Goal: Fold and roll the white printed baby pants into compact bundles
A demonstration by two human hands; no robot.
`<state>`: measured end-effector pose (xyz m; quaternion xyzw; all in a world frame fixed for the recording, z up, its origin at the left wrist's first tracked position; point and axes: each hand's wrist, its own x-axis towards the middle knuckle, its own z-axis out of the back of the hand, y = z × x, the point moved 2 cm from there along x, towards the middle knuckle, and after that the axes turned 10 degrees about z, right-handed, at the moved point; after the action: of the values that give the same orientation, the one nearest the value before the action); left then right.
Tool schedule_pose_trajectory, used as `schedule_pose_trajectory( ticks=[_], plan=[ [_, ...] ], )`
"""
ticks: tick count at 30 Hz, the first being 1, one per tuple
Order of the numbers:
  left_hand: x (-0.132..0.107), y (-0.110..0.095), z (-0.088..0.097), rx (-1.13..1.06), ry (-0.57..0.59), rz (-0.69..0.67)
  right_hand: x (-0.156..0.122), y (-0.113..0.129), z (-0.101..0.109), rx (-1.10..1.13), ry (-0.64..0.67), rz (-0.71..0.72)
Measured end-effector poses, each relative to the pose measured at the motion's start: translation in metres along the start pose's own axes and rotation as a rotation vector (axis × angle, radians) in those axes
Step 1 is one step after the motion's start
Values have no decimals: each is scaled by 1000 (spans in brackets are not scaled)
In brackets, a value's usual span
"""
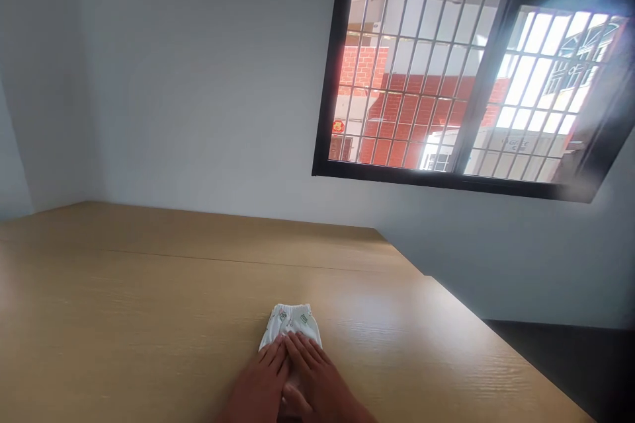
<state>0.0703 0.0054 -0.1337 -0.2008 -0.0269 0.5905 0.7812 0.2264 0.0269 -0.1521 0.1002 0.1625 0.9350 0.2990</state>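
A small folded white garment, like a child's shorts with a gathered elastic waistband and a sparse green print, lies on the wooden table near the bottom of the view. My left hand rests flat on its near left part, and my right hand lies flat beside it on the near right part. Their fingertips almost meet, and neither hand visibly pinches the cloth. Both hands hide the garment's near end.
The light wood tabletop has a seam across it, and its right edge runs diagonally down to a dark floor. A black-framed, barred window in the grey-white wall shows a red brick building outside.
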Motion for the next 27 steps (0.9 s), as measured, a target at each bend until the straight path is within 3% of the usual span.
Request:
schedule_pose_trajectory(
  ticks=[1,4,8,12,17,21,25,27],
  plan=[
    [-3,0,2,16,39,-6,-7,-4,2,-14,12,-30],
    [-13,5,5,29,9,-27,-26,-14,13,-49,31,-127],
    [-24,30,-4,-76,-176,-15,-46,-23,32,-45,53,-213],
    [-24,44,-6,-125,-293,-139,-50,-17,43,-2,4,-227],
    [12,34,-2,-105,-181,-383,-26,6,38,-9,-18,-78],
    [35,40,-9,-74,-70,-342,-16,3,39,7,-6,-112],
    [24,50,-12,-79,-105,-256,-25,-15,38,-6,14,-109],
    [11,50,-12,-99,-143,-234,-33,-21,28,-32,-6,-43]
  ],
)
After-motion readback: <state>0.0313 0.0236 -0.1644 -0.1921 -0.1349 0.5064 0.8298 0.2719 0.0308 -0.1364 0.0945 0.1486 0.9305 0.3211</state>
